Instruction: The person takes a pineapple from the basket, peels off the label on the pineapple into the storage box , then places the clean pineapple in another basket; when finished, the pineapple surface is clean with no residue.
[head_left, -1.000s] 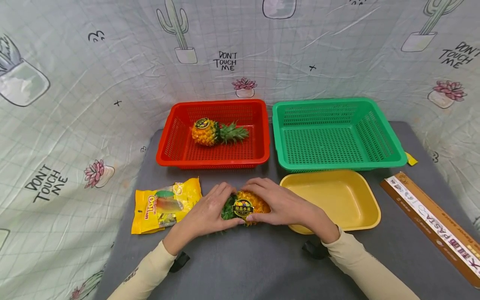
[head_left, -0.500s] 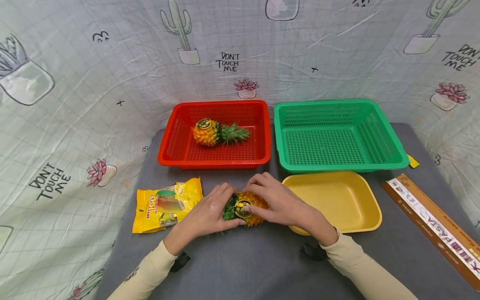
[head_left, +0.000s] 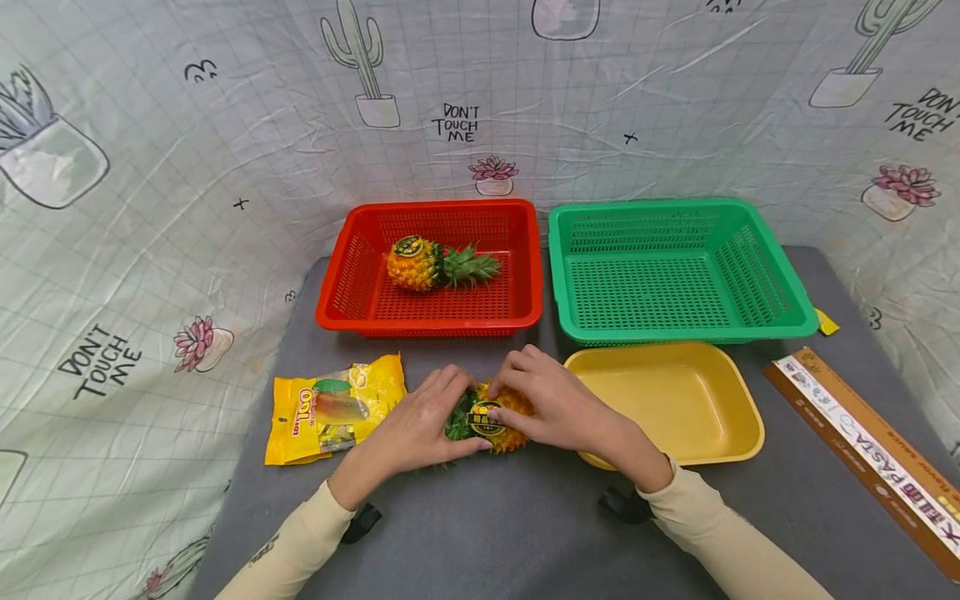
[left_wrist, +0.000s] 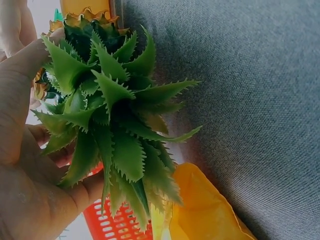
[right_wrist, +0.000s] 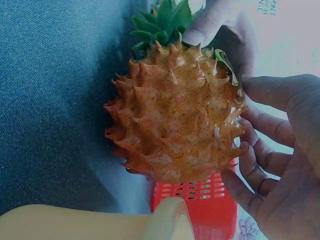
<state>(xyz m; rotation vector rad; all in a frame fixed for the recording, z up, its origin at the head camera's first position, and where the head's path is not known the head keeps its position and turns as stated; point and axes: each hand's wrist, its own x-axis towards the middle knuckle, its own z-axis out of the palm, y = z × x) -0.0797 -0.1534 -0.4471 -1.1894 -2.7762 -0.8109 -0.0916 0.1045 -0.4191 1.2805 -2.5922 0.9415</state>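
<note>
A small pineapple (head_left: pixel 512 438) lies on its side on the grey table, its leafy crown (left_wrist: pixel 112 117) toward the left. My left hand (head_left: pixel 422 421) grips it where crown meets fruit, thumb on the near side and fingers on the far side. My right hand (head_left: pixel 558 408) holds the orange body, its thumb on a black-and-gold round sticker (head_left: pixel 480 420) on top. In the right wrist view the sticker (right_wrist: pixel 226 64) shows edge-on near that thumb, with the other fingertips against the pineapple's side. The fruit's underside is hidden.
A red basket (head_left: pixel 427 327) behind holds another stickered pineapple (head_left: pixel 412 271). Right of it stands a green basket (head_left: pixel 682 332), with a yellow tray (head_left: pixel 738 417) in front. A yellow snack bag (head_left: pixel 330 412) lies left, a long pasta box (head_left: pixel 862 450) far right.
The right thumb has shifted from the sticker's lower edge up onto its face, and the right fingers have drawn in slightly. The left hand keeps its grip; the pineapple has barely moved.
</note>
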